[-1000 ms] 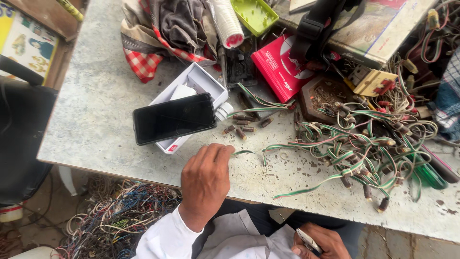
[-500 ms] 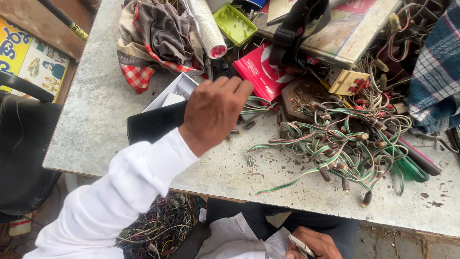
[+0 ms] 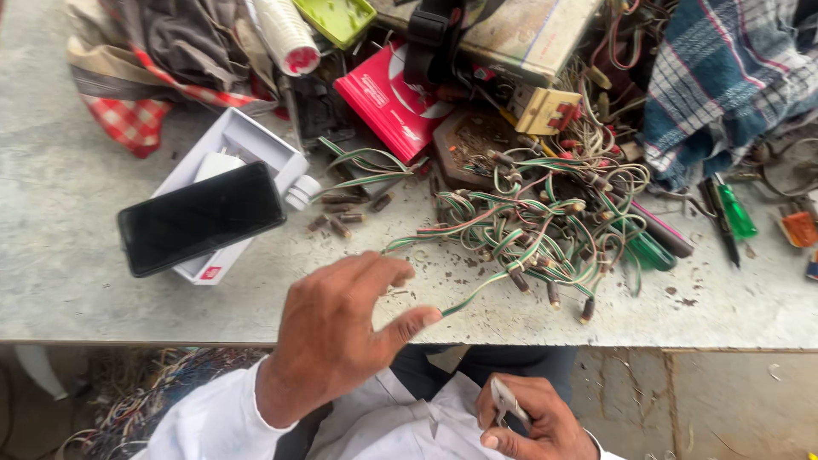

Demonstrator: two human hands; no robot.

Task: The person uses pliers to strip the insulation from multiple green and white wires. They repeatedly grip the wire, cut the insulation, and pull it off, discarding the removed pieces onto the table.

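My left hand (image 3: 341,336) hovers over the front edge of the grey table (image 3: 77,281), fingers spread and empty. Its thumb tip sits right by the loose end of a green-and-white wire (image 3: 477,290). That wire runs back into a tangled bundle of wires with small brown parts (image 3: 537,221). My right hand (image 3: 532,422) rests low by my lap, closed around a small metal hand tool (image 3: 503,399). A black phone (image 3: 200,217) lies on an open white box (image 3: 247,140), to the left of my left hand.
A red box (image 3: 383,98), a brown board (image 3: 473,140), small loose parts (image 3: 341,223), green-handled screwdrivers (image 3: 734,211) and checked cloths (image 3: 724,77) crowd the back of the table. More wire lies on the floor below (image 3: 153,383).
My left hand, stretched out over the phone half a second ago, has drawn back to the table's front edge. My right hand stays low with the tool.
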